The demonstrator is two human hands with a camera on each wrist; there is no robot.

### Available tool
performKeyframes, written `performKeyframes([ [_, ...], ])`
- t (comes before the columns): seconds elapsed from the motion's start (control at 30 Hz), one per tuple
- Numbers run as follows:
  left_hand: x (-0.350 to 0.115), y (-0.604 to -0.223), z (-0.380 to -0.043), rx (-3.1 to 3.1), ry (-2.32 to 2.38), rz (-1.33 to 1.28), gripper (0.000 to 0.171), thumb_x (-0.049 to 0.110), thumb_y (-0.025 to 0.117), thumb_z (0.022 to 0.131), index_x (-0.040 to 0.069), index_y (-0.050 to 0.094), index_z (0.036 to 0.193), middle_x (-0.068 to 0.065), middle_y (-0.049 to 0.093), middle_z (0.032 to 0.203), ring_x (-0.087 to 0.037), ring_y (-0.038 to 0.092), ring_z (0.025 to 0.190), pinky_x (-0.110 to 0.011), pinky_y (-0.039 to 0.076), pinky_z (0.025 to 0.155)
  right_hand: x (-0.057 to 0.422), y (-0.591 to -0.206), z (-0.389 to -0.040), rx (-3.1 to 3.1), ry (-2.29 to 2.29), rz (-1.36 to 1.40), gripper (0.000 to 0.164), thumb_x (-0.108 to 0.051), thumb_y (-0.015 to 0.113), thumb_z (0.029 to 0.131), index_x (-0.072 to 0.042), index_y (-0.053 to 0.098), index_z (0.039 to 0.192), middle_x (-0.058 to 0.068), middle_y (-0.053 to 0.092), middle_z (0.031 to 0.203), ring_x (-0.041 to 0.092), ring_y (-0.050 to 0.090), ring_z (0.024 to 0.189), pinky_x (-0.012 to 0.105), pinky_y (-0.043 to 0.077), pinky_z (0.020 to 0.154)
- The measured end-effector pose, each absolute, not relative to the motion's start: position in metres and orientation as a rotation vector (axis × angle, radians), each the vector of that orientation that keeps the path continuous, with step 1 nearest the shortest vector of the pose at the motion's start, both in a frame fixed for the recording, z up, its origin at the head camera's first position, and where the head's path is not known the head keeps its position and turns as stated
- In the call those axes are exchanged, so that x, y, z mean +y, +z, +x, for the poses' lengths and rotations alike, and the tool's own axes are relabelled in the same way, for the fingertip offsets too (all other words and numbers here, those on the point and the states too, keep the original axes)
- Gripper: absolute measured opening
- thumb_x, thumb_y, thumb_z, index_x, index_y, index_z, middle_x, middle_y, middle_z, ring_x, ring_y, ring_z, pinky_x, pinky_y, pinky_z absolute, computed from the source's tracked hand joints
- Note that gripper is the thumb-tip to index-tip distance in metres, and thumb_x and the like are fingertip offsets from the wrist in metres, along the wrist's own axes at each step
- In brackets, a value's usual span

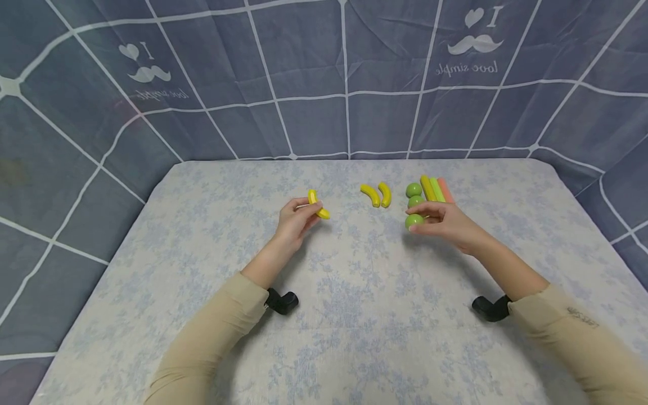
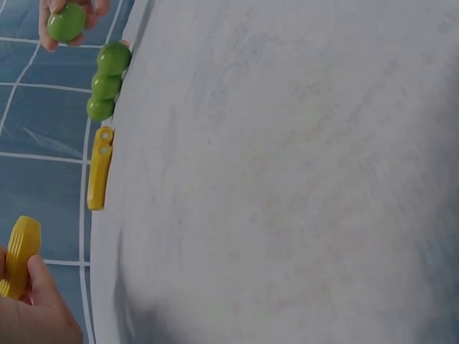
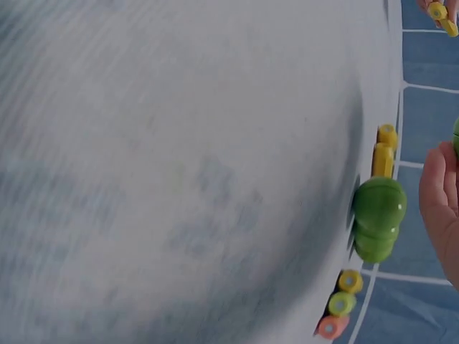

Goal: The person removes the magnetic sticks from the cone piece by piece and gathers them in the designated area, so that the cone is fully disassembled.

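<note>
My left hand [image 1: 293,224] pinches a yellow toy banana [image 1: 313,197] between thumb and fingers, raised over the table at centre-left. The same banana [image 2: 21,247] shows at the lower left of the left wrist view. To the right, my right hand [image 1: 450,225] grips a green ball-shaped toy fruit [image 1: 414,222] in its fingertips. The left wrist view shows this green fruit [image 2: 66,23] above the table, apart from a row of three like it [image 2: 106,84]. In the right wrist view, only an edge of the held fruit appears beside the fingers [image 3: 434,186].
Two more toy bananas [image 1: 377,194] lie side by side between the hands, left of the green fruits [image 1: 413,190]. Beyond my right hand are a yellow, a light green and a pink stick [image 1: 445,190], side by side. A grey-blue curtain [image 1: 304,67] hangs behind the patterned tablecloth [image 1: 344,315].
</note>
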State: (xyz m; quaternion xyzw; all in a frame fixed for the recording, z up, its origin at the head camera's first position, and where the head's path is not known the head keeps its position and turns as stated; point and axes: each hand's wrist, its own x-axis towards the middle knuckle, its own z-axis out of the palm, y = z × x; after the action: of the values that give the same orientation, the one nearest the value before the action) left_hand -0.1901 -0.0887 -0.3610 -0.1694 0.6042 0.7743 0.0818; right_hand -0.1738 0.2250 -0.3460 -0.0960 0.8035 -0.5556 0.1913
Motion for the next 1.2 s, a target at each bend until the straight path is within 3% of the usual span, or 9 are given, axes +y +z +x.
performKeyframes([
  [0.37, -0.061, -0.373, -0.211, 1.803, 2.247, -0.471, 0.039, 0.003, 0.066, 0.085, -0.003, 0.051, 0.121, -0.008, 0.056, 0.098, -0.011, 0.06, 0.077, -0.021, 0.051, 0.076, 0.239, -0.351, -0.166, 2.471, -1.319, -0.234, 0.047, -0.016, 0.073, 0.082, 0.004, 0.054, 0.121, 0.016, 0.05, 0.116, 0.022, 0.048, 0.093, 0.024, 0.047, 0.07],
  [0.77, -0.023, -0.381, -0.226, 1.94, 2.163, -0.448, 0.036, 0.001, 0.067, 0.084, -0.006, 0.056, 0.118, -0.012, 0.059, 0.098, -0.016, 0.062, 0.082, -0.025, 0.052, 0.079, 0.24, -0.368, -0.173, 2.642, -1.142, -0.385, 0.039, -0.011, 0.077, 0.076, 0.003, 0.062, 0.11, 0.016, 0.057, 0.105, 0.027, 0.056, 0.087, 0.029, 0.049, 0.066],
  [1.07, 0.004, -0.393, -0.239, 2.494, 1.932, -0.433, 0.026, 0.008, 0.07, 0.082, -0.003, 0.063, 0.105, -0.011, 0.062, 0.086, -0.012, 0.055, 0.068, -0.019, 0.048, 0.06, 0.24, -0.371, -0.174, 2.674, -1.109, -0.447, 0.038, -0.005, 0.077, 0.074, 0.004, 0.063, 0.109, 0.015, 0.061, 0.102, 0.023, 0.056, 0.082, 0.026, 0.048, 0.063],
  [1.2, 0.011, -0.394, -0.243, 2.69, 1.783, -0.437, 0.026, 0.013, 0.07, 0.083, -0.002, 0.066, 0.104, -0.012, 0.065, 0.089, -0.016, 0.057, 0.074, -0.021, 0.046, 0.063, 0.239, -0.371, -0.174, 2.675, -1.104, -0.436, 0.038, -0.005, 0.077, 0.074, 0.004, 0.064, 0.108, 0.016, 0.061, 0.102, 0.023, 0.056, 0.081, 0.026, 0.048, 0.064],
])
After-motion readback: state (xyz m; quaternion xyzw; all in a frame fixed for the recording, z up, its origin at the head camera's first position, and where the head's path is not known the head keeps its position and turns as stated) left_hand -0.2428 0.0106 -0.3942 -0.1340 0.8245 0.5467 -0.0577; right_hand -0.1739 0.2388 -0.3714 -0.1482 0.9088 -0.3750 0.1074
